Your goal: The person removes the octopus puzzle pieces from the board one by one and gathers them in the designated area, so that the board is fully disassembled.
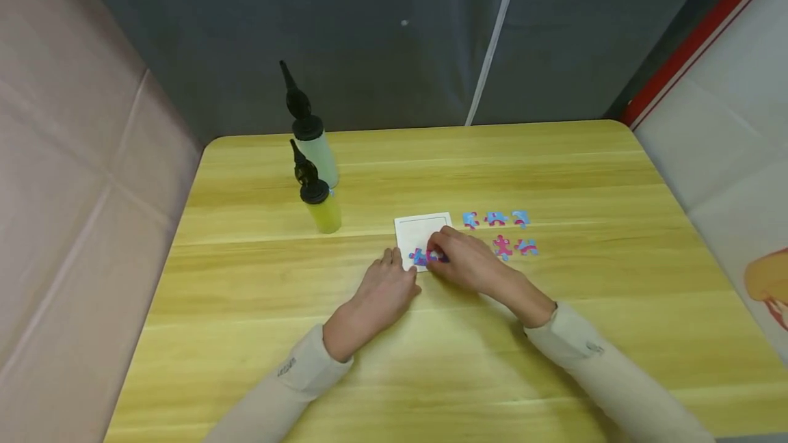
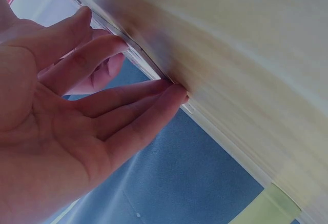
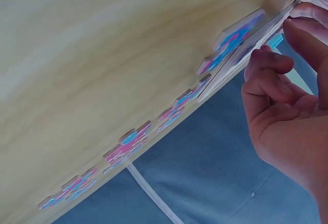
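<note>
A square white puzzle board (image 1: 421, 230) lies on the wooden table, with blue, pink and purple jigsaw pieces (image 1: 421, 257) along its near edge. My right hand (image 1: 469, 262) reaches over the board's lower right corner, its bent fingers pinching a puzzle piece there that they mostly hide. At the lower left corner, my left hand (image 1: 386, 288) touches the board's edge with fingers fairly straight, as the left wrist view also shows. The right wrist view has one larger-looking blue and pink piece (image 3: 238, 37) on the table beside the board, near the right hand.
Several loose blue and pink puzzle pieces (image 1: 495, 218) lie in two rows right of the board. Left of it stand a yellow bottle (image 1: 325, 215) and a pale green bottle (image 1: 320, 159), both with black pointed tops. A dark curtain (image 1: 369, 39) hangs behind the table.
</note>
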Demonstrator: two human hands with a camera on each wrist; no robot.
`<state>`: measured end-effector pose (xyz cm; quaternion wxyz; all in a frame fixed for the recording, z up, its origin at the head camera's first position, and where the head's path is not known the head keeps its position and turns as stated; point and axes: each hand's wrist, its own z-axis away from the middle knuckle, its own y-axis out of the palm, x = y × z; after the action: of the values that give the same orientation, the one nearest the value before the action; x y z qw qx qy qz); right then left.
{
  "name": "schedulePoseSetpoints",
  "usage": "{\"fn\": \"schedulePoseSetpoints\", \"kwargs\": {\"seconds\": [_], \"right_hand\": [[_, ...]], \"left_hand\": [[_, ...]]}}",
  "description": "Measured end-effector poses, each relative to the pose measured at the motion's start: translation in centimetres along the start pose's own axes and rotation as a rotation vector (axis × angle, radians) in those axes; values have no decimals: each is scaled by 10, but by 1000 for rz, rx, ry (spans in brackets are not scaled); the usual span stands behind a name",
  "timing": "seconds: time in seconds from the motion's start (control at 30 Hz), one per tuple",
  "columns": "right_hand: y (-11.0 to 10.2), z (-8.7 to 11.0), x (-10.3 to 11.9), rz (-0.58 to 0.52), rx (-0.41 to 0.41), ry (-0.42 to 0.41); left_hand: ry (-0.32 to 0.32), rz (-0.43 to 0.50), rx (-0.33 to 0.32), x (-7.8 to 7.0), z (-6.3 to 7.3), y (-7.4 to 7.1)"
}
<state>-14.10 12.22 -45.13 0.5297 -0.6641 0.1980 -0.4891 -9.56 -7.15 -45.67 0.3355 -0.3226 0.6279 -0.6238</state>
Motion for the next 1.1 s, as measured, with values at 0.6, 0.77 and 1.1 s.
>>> {"fn": "schedulePoseSetpoints", "kwargs": {"seconds": [0.6, 0.77, 1.1], "right_hand": [[-3, 1, -5, -68, -76, -14], [-6, 4, -6, -64, -77, -43], [-8, 12, -14, -85, -65, -61]], "left_hand": [[6, 4, 10, 1, 0, -3], [4, 9, 16, 0, 1, -5], [-3, 15, 35, 0, 0, -5]]}}
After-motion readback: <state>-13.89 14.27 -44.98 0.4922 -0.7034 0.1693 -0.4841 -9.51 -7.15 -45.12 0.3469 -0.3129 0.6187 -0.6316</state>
